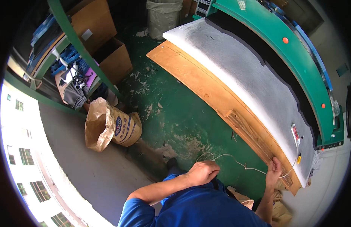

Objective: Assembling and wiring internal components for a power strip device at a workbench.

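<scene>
In front of my body, my left hand [202,172] is closed, fingers curled round a thin white cord [254,169] that loops above it. The cord runs slack, with a kink in it, across to my right hand [274,171] by the bench's near edge. My right fingers are closed on the cord, though the grip is partly hidden. Beyond that hand, the cord curves up to a white and red power strip [295,134] lying on the grey-white padded top [243,64]. A small yellow and black object [299,158] lies beside the cord.
A wooden board [190,73] edges the bench, with a wood strip [243,130] on it. Behind stands a green machine frame [296,56]. An opened paper sack [124,128] sits on the green floor at left, near cardboard boxes [116,62] and a cluttered shelf [56,49].
</scene>
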`<state>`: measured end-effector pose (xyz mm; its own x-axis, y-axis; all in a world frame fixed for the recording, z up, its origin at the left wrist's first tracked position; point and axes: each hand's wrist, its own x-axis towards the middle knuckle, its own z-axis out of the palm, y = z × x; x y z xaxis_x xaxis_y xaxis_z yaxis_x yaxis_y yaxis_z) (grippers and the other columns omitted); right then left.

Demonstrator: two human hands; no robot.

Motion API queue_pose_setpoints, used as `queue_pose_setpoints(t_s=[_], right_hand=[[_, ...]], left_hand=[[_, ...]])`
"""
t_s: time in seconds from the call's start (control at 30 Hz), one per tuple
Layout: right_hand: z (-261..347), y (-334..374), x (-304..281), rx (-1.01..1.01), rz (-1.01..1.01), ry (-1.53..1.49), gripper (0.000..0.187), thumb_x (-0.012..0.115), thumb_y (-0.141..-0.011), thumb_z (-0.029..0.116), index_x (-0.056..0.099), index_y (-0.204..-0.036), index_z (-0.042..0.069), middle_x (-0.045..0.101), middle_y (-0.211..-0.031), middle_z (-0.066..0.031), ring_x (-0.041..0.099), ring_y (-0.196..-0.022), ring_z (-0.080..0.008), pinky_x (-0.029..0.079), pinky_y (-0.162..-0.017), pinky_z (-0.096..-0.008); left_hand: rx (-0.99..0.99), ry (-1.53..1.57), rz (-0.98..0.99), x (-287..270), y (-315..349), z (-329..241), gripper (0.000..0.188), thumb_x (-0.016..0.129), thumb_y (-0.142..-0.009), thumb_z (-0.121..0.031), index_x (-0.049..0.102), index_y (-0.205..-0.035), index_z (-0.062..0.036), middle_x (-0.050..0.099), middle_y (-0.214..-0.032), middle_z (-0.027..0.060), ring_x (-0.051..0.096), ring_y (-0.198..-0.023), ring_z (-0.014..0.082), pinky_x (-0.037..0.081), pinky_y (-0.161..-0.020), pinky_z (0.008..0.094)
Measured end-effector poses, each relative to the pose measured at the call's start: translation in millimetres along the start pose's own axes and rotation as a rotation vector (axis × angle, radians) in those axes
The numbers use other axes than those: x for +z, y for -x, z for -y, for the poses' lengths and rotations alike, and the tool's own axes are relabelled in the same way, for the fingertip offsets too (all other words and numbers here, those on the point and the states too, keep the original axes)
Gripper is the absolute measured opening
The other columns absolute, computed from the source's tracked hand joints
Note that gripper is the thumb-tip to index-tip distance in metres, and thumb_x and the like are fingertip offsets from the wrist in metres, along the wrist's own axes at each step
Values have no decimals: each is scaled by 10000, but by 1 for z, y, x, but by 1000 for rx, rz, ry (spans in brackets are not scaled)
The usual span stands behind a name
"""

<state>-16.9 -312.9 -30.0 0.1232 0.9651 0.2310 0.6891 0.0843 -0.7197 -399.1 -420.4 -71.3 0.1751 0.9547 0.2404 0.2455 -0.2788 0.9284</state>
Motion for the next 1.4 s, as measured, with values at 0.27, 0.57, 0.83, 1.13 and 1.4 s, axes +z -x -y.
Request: queue_pose_setpoints(t_s=[0.27,0.57,0.83,1.13,1.4], right_hand=[[11,17,-3,63,-170,21,243,653,-914,41,655,-1148,-23,691,-1109,-102,628,-1048,-173,473,-948,-292],[-81,72,-75,390,-555,-110,209,626,-953,70,637,-1148,-2,684,-1031,-55,624,-938,-114,493,-856,-247],[-136,129,-86,523,-578,-138,164,623,-930,33,656,-1084,-11,682,-967,-31,621,-830,-87,503,-775,-222],[-220,179,-87,867,-417,-178,172,636,-933,72,656,-1081,-12,680,-899,-34,628,-780,-96,518,-706,-235],[-259,167,-65,918,-451,-441,178,631,-919,73,668,-1073,-9,663,-847,-29,605,-719,-92,497,-642,-228]], left_hand=[[-156,2,26,-4,-2,-3,108,716,-808,-68,711,-911,-34,690,-837,124,674,-764,307,547,-690,381],[53,-274,48,-1,-72,-1,232,737,-744,3,685,-968,-25,680,-965,146,651,-898,331,527,-784,407],[321,-610,122,48,-209,-45,763,848,-655,-172,530,-1329,-7,598,-1228,186,552,-1162,395,392,-1041,499],[300,-825,259,100,-235,-21,655,863,-631,-309,637,-1197,-70,669,-1023,115,630,-963,324,460,-888,433],[270,-789,246,108,-240,-16,588,896,-585,-223,671,-1106,-68,677,-1014,112,631,-946,322,474,-853,425]])
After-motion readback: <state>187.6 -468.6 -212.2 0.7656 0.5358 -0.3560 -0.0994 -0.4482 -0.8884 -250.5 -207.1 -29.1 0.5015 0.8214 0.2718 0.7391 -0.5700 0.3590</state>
